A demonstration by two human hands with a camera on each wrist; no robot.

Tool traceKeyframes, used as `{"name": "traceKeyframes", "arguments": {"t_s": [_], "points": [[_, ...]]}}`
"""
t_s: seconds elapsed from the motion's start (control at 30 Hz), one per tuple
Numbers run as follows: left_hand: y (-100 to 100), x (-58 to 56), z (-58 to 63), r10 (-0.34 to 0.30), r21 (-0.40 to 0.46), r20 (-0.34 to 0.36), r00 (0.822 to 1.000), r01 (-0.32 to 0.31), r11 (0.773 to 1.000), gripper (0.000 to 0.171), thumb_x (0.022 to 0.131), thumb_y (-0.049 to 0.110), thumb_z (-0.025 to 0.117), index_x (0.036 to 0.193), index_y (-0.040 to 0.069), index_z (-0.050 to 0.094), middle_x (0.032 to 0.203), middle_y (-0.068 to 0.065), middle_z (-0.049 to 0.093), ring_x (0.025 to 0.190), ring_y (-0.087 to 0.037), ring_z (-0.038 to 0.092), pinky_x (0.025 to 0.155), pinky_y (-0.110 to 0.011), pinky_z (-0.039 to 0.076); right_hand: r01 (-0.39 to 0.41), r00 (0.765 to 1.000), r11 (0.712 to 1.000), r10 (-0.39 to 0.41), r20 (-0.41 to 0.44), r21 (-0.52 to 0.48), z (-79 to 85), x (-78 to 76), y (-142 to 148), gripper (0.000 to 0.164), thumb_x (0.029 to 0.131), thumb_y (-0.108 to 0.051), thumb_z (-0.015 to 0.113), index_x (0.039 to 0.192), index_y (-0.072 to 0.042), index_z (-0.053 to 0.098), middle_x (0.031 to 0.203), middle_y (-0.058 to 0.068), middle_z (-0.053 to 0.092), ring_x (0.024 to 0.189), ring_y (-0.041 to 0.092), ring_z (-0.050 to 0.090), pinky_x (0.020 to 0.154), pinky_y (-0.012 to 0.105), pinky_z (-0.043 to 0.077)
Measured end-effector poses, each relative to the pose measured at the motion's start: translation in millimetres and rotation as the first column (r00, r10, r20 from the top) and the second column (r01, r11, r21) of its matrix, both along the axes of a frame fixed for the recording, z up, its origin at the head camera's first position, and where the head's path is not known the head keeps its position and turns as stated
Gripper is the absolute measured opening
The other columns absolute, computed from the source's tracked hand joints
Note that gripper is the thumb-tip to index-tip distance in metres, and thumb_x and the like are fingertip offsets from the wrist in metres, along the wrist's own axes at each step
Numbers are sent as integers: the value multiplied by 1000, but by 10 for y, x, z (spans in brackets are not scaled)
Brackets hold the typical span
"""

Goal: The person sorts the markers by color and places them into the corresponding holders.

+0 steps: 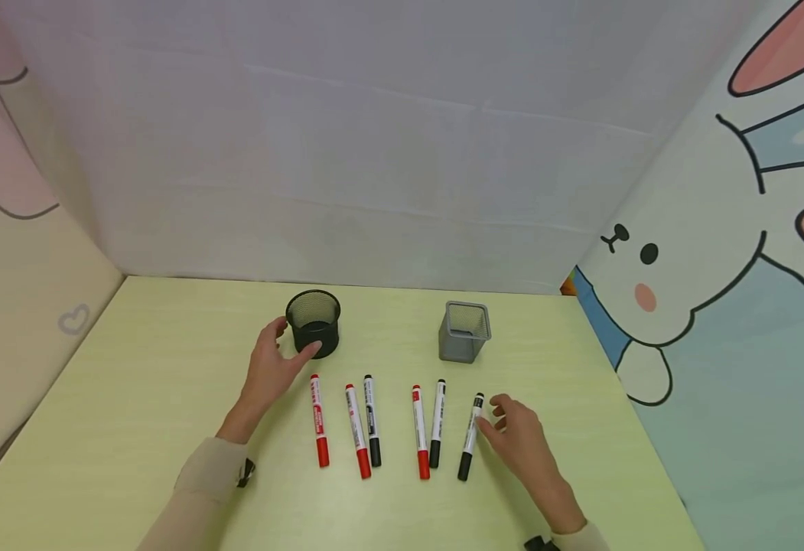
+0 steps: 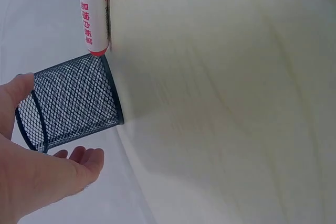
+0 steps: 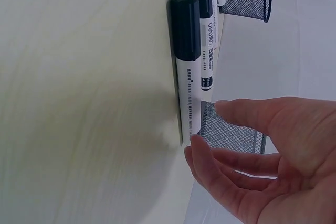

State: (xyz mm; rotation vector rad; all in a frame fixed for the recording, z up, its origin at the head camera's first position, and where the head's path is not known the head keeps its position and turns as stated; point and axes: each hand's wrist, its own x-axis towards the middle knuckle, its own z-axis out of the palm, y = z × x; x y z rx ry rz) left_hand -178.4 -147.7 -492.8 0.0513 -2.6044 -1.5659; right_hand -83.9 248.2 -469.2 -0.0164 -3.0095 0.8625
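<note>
My left hand (image 1: 271, 371) is spread around the left side of a black round mesh pen holder (image 1: 314, 325). In the left wrist view, the thumb overlaps the mesh holder's rim, and the fingers (image 2: 86, 163) stay apart from its side; contact is hard to tell. At the right, my right hand (image 1: 517, 440) hovers by the white end of a black-capped marker (image 1: 471, 436), thumb and fingers parted. The fingertips (image 3: 198, 142) are close to that marker's end in the right wrist view, with no grip visible.
A grey square mesh pen holder (image 1: 460, 348) stands at the back right. Between the hands lie red-capped markers, among them a red marker (image 1: 319, 421), and black ones such as a black marker (image 1: 372, 421). A white backdrop (image 1: 346, 191) rises behind the table (image 1: 188, 344).
</note>
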Motion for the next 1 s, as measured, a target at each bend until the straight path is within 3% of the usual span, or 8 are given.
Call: {"name": "traceKeyframes", "arguments": {"t_s": [0.5,0.77,1.0], "points": [[12,-164,-18,-49,70,49,998,46,996,99,90,33,82,158,-5,22,158,-26,33,147,-40,32,121,-53,31,28,998,999,-27,59,-24,-52,-48,-78,40,90,-14,80,118,8,63,89,9,68,74,18,64,61,33,55],[53,-187,-9,-46,85,43,998,43,995,97,90,29,82,158,-4,22,157,-27,34,146,-41,33,121,-54,31,30,998,998,-27,55,-50,-90,-64,-98,47,89,-14,81,122,12,59,87,8,68,74,18,65,60,31,55],[25,-213,-27,-56,121,91,994,45,992,96,89,32,83,158,-2,24,158,-26,34,145,-45,35,118,-55,36,38,998,996,-33,62,-83,-100,-77,-105,49,88,-12,81,121,14,58,87,9,68,76,21,68,61,33,57]]}}
